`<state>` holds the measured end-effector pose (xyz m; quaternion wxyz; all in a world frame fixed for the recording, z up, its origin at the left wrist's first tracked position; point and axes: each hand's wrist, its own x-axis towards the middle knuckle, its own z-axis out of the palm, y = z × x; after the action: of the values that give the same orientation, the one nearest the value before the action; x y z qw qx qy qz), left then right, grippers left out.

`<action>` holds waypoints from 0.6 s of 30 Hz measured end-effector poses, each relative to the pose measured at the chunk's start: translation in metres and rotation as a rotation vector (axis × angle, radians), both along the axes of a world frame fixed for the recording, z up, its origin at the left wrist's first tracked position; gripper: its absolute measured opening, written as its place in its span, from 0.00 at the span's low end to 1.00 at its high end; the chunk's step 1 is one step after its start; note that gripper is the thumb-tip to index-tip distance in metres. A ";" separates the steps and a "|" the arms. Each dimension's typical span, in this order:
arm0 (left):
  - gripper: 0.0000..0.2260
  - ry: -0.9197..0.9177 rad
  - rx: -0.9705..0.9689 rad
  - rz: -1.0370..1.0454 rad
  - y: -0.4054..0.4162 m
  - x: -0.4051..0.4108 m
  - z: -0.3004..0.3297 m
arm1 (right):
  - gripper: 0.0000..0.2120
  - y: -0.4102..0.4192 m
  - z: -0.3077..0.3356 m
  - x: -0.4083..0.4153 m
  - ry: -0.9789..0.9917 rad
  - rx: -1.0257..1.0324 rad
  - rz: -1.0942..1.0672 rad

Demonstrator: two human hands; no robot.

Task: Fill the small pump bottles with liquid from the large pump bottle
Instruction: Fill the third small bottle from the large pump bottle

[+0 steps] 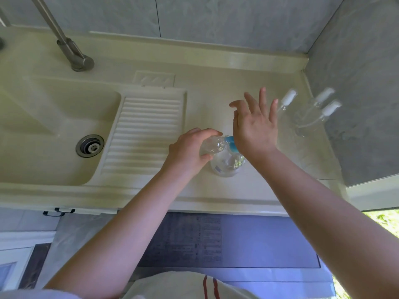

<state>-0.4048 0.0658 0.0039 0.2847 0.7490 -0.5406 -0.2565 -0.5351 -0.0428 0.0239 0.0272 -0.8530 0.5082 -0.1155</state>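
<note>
A large clear pump bottle with a blue pump head stands on the cream counter near its front edge. My left hand is shut on a small clear bottle, held tilted with its mouth against the blue spout. My right hand rests its palm heel on the blue pump head, fingers spread and lifted. Three more small clear bottles with white pump caps stand at the right, by the wall.
A cream sink basin with a metal drain lies at the left, a ribbed draining board beside it. A metal faucet rises at the back left. Tiled walls close the back and right sides.
</note>
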 end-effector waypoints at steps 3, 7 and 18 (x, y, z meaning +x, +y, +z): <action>0.25 0.002 -0.021 -0.001 0.000 0.000 0.001 | 0.19 -0.008 0.013 -0.002 0.030 -0.002 -0.019; 0.25 0.000 -0.030 0.002 0.000 0.001 0.002 | 0.19 -0.007 0.013 0.000 0.050 0.031 -0.001; 0.26 -0.006 -0.037 0.003 0.002 0.000 0.003 | 0.19 -0.011 0.013 -0.002 0.020 0.076 -0.004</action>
<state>-0.4049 0.0675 0.0072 0.2974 0.7451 -0.5450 -0.2438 -0.5371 -0.0533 0.0365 0.0540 -0.8514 0.5143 -0.0876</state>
